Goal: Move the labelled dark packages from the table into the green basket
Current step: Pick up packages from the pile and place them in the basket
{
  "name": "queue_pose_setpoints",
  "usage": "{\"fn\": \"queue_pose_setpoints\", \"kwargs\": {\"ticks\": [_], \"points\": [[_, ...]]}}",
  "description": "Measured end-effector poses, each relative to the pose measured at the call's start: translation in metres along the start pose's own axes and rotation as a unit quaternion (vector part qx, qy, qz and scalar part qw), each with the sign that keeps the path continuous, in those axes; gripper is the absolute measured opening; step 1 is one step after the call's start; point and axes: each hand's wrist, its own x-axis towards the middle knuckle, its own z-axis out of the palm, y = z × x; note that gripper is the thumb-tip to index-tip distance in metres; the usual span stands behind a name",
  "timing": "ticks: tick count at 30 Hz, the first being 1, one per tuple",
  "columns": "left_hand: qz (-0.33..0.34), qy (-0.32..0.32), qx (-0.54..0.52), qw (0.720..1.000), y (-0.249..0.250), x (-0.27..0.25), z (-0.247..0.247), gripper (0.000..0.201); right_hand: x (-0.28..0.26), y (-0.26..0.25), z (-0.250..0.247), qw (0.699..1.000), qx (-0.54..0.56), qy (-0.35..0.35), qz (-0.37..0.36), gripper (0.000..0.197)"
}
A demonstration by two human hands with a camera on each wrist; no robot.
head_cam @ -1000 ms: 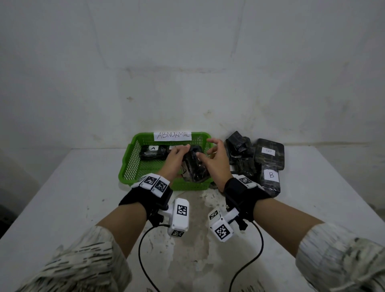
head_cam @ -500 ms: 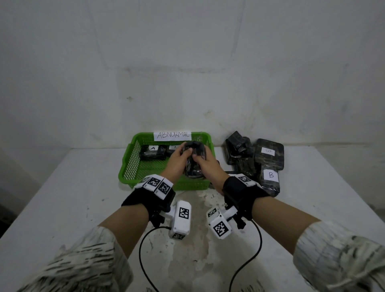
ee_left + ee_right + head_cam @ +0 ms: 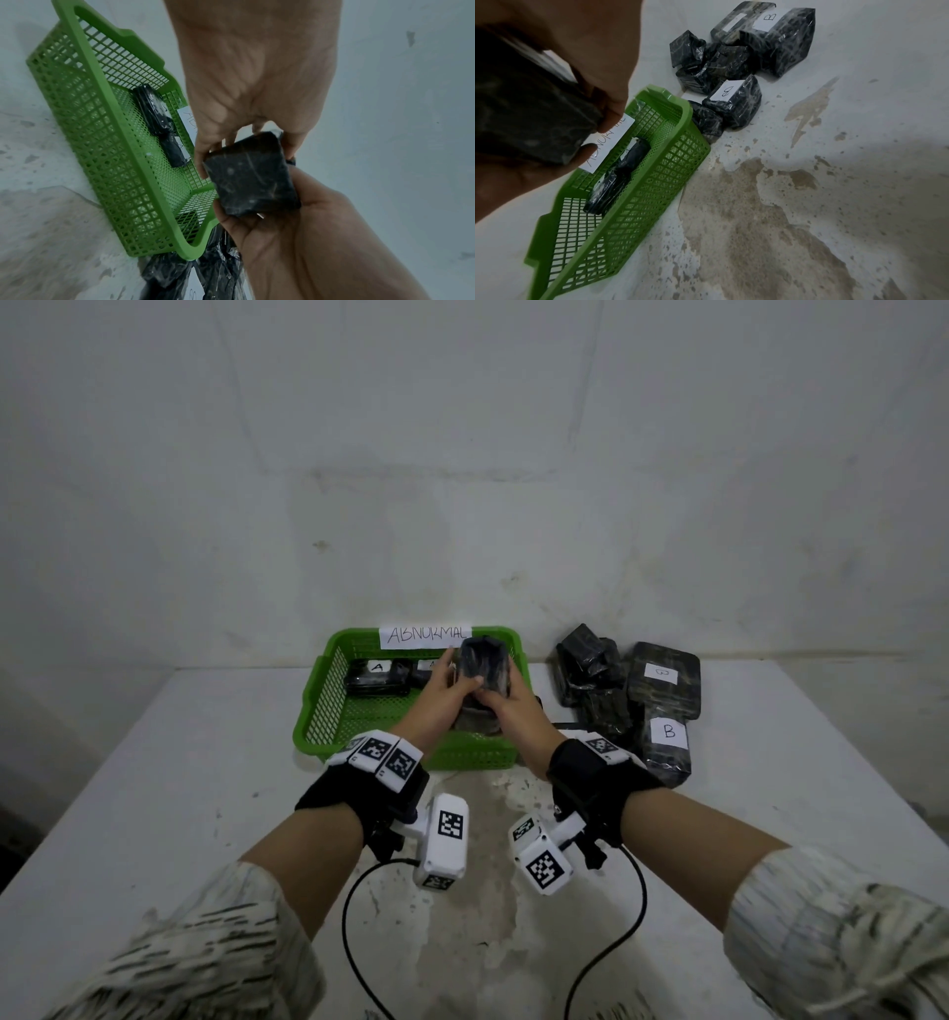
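Both hands hold one dark wrapped package (image 3: 482,665) upright above the green basket (image 3: 411,757), near its back wall. My left hand (image 3: 444,695) grips its left side and my right hand (image 3: 513,706) cups its lower right. In the left wrist view the package (image 3: 252,176) sits between the left hand (image 3: 226,125) and the right hand (image 3: 295,233). Two dark packages labelled A (image 3: 377,677) lie inside the basket (image 3: 102,121) at the back. A pile of dark packages (image 3: 662,685), some labelled B (image 3: 667,730), lies on the table right of the basket.
A white paper label reading ABNORMAL (image 3: 425,636) is fixed to the basket's back rim. The white table (image 3: 154,788) has a worn brown patch (image 3: 770,203) in front of the basket. A wall stands right behind. Black cables (image 3: 354,942) hang from the wrist cameras.
Both hands have carried the package from just above the basket's front edge up and farther back over the basket. The pile on the right has not moved.
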Motion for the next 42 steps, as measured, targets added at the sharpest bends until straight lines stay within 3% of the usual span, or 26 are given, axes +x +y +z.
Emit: {"fn": "queue_pose_setpoints", "kwargs": {"ticks": [3,5,9,14,20,25,29,32,37,40,42], "points": [[0.003,-0.012,-0.001,1.0,0.002,-0.004,0.001,0.055,0.001,0.0,-0.004,0.999,-0.015,0.019,0.03,0.091],[-0.011,-0.013,-0.01,1.0,0.002,-0.002,-0.002,0.044,0.0,-0.002,-0.008,0.998,-0.047,-0.017,0.044,0.104],[-0.046,-0.033,-0.049,0.997,-0.002,-0.001,-0.006,0.042,-0.006,-0.008,-0.015,0.994,-0.067,-0.06,0.056,0.085],[-0.053,-0.063,0.041,0.996,-0.004,-0.004,-0.006,0.041,0.002,-0.003,-0.019,0.997,-0.059,0.008,0.054,0.07],[-0.023,-0.054,0.063,0.996,-0.003,0.001,-0.009,0.045,0.007,0.008,-0.022,0.996,-0.041,-0.006,0.085,0.087],[-0.036,-0.07,0.051,0.996,-0.005,0.004,-0.011,0.044,0.011,0.006,-0.028,0.995,-0.057,-0.002,0.08,0.082],[-0.032,-0.061,0.052,0.996,-0.005,0.006,-0.011,0.043,0.012,0.005,-0.033,0.991,-0.095,-0.031,0.093,0.102],[-0.042,-0.059,0.062,0.995,-0.005,0.008,-0.01,0.046,0.011,0.003,-0.031,0.991,-0.11,-0.02,0.071,0.084],[-0.036,0.006,0.042,0.998,-0.004,0.006,-0.007,0.043,0.013,0.006,-0.029,0.994,-0.101,-0.005,0.047,0.095],[-0.007,0.067,0.046,0.997,-0.002,0.006,-0.013,0.026,0.01,0.004,-0.03,0.988,-0.141,-0.036,0.053,0.075],[-0.015,0.066,0.05,0.996,-0.002,0.007,-0.019,0.035,0.009,0.003,-0.031,0.986,-0.159,-0.029,0.052,0.055]]}}
